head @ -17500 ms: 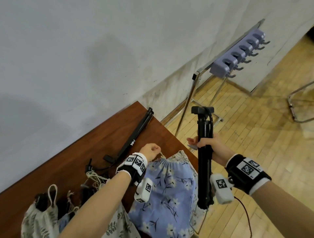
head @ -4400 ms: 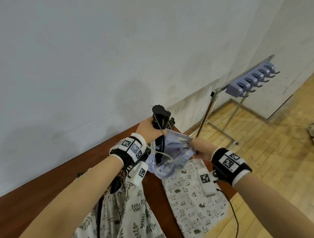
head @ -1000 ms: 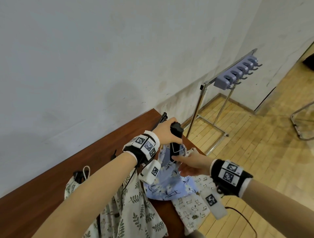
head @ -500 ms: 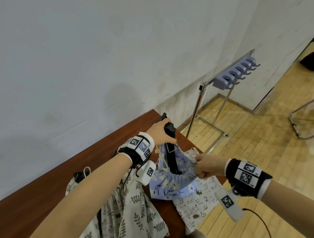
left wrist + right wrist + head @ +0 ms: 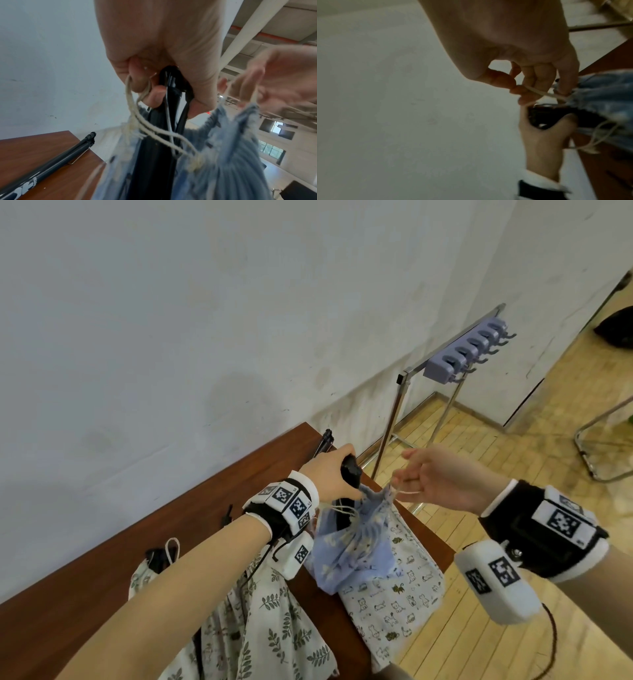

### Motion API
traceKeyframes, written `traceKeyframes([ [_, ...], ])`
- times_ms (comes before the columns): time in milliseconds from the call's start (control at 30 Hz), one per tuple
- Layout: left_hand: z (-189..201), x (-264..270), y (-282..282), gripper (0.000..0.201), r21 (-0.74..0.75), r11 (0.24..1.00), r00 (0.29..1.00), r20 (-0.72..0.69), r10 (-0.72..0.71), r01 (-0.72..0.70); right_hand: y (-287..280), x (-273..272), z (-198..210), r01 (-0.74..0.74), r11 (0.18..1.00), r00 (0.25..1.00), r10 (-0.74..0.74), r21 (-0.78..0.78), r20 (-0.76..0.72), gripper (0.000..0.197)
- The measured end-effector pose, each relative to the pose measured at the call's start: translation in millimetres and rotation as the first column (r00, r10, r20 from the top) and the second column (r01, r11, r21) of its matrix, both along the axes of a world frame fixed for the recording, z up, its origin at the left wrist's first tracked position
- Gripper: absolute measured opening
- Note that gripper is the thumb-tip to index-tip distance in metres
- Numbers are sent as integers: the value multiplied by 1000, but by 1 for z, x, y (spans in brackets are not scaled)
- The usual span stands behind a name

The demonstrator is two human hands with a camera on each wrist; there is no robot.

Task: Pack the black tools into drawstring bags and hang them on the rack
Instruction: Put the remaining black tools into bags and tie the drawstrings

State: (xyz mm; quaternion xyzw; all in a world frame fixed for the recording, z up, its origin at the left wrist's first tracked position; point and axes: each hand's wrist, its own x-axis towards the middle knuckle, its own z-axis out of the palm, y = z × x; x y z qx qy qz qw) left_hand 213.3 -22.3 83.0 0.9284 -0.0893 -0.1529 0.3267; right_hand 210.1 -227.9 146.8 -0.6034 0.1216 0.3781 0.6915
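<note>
Black tool (image 5: 452,474) top gripped by left hand (image 5: 331,474) fingers, right hand (image 5: 442,478) fingers pinching blue bag (image 5: 356,546) drawstring (image 5: 406,492)

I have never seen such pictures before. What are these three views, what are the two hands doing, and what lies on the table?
No machine here: a person wears one camera on the head and one on each wrist. The head view looks down at both hands. The left hand grips a black tool standing in a blue bag. The right hand pinches the bag's cord. On the brown table lie a leaf-print bag, a cat-print bag and another black tool. The rack stands behind.
</note>
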Motion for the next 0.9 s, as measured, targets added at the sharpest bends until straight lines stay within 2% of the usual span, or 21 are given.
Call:
traceKeyframes([
  [67, 1, -3, -5, 47, 17, 1000, 1000, 16, -16, 16, 4, 3, 13, 42, 990, 999, -39, 132, -27, 37],
  [133, 2, -6, -10, 47, 21, 999, 999, 16, -34, 33, 9, 7, 26, 47, 983, 999, -50, 175, 11, 29],
  [233, 5, -8, -14, 48, 49, 997, 998, -13, -65, 65, 19, 10, 42, -113, 987, 974, 86, 117, 211, 10],
  [300, 5, -8, -15, 53, 36, 997, 997, -43, -70, 72, 28, 11, 47, -223, 969, 930, 179, 104, 322, 12],
  [400, 10, -7, -12, 54, 25, 995, 992, -83, -96, 99, 34, 16, 41, -244, 969, 853, 225, -20, 472, 19],
  [467, 12, -5, -7, 56, 4, 994, 988, -111, -110, 111, 33, 21, 28, -247, 952, 778, 307, -183, 548, 23],
  [533, 14, -4, -4, 62, -47, 993, 985, -128, -113, 108, 32, 23, 9, -265, 869, 695, 472, -418, 542, 32],
  [600, 14, -2, -2, 68, -107, 988, 984, -127, -128, 115, 36, 22, -9, -257, 772, 622, 593, -581, 512, 38],
  [667, 14, -1, 2, 78, -123, 984, 978, -144, -148, 131, 41, 19, -19, -246, 741, 568, 632, -625, 527, 40],
  [700, 15, -1, 4, 79, -140, 981, 976, -156, -154, 132, 44, 17, -22, -246, 748, 565, 627, -616, 536, 37],
  [800, 22, -4, 10, 64, -272, 960, 988, -118, -104, 69, 50, 17, -28, -223, 766, 560, 607, -603, 564, 27],
  [833, 25, -5, 11, 58, -268, 963, 996, -66, -61, 42, 51, 19, -31, -188, 760, 551, 606, -622, 574, 29],
  [900, 28, -7, 16, 50, -92, 995, 996, 73, 42, -35, 50, 26, -35, -137, 722, 540, 629, -678, 560, 32],
])
